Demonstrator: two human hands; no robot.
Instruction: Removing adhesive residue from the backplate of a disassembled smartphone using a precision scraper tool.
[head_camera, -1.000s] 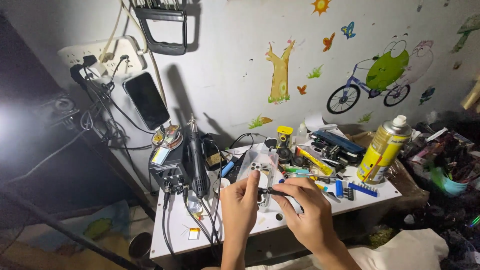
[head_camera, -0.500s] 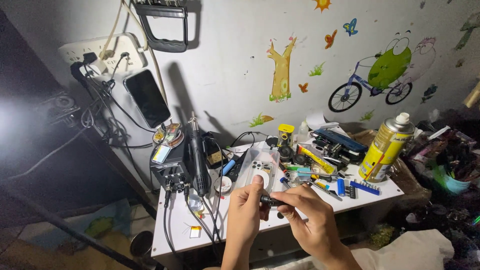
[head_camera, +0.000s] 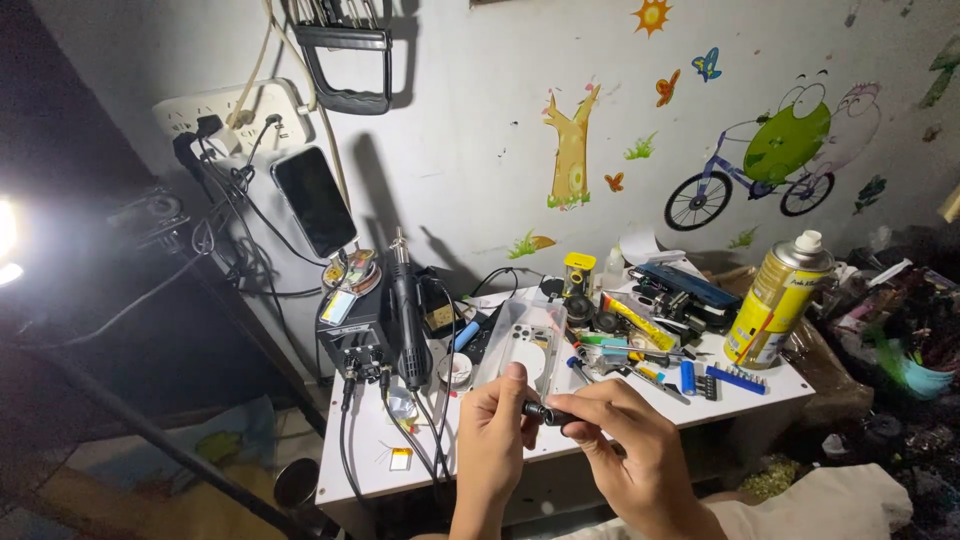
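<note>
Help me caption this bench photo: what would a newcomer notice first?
Both hands meet at bottom centre: the left hand and right hand pinch a small black tool. Behind them lies a clear phone case; a yellow spray can stands on the white table, at right.

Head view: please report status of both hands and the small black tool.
Left hand and right hand both pinch small black tool. Tool held above white table edge. Clear phone case just behind, not touching.
</note>
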